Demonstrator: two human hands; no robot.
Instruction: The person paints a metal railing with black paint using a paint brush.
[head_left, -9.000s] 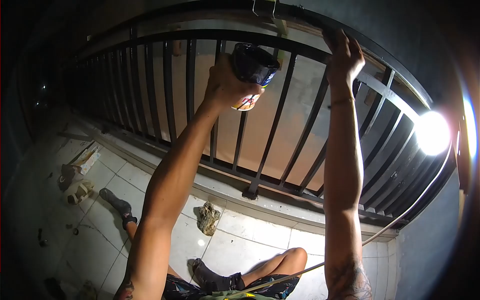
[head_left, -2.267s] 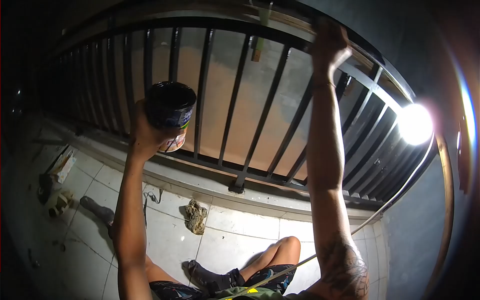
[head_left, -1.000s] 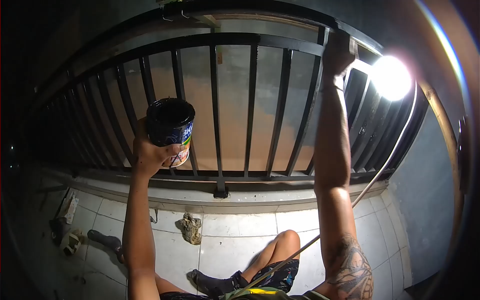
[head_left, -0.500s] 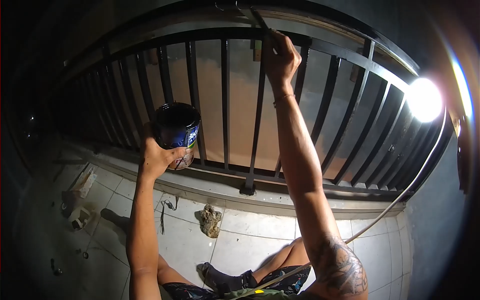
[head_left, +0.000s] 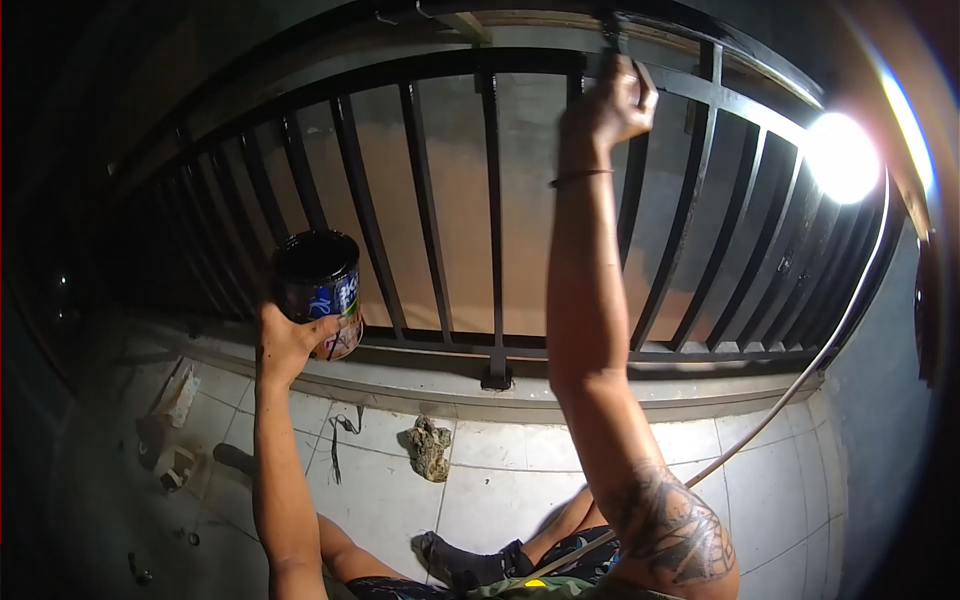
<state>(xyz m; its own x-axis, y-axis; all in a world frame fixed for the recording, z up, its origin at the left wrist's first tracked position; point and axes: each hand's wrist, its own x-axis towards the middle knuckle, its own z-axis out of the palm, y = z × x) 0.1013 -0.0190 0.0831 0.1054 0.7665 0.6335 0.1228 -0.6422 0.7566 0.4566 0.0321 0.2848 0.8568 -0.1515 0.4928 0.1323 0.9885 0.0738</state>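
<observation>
My left hand (head_left: 290, 343) is wrapped round the lower side of a paint can (head_left: 318, 285). The can stands nearly upright, with black paint at its rim and inside, and a blue label. At the top, my right hand (head_left: 612, 108) is closed round a paintbrush (head_left: 612, 38), its dark end pointing up against the upper rail (head_left: 668, 16) of the railing. The fingers partly hide the brush and motion blurs it slightly. Black bars (head_left: 495, 200) of the railing run down behind both hands.
A bright lamp (head_left: 843, 158) glows at the right, its cable (head_left: 775, 410) crossing down to my lap. A crumpled rag (head_left: 429, 448) and a dark strip (head_left: 337, 440) lie on the tiled floor (head_left: 500, 500). Small cartons (head_left: 178, 468) lie at the left.
My right hand has moved right with the paintbrush along the upper rail. My left hand and the paint can sit slightly lower and further left in view, which has itself shifted.
</observation>
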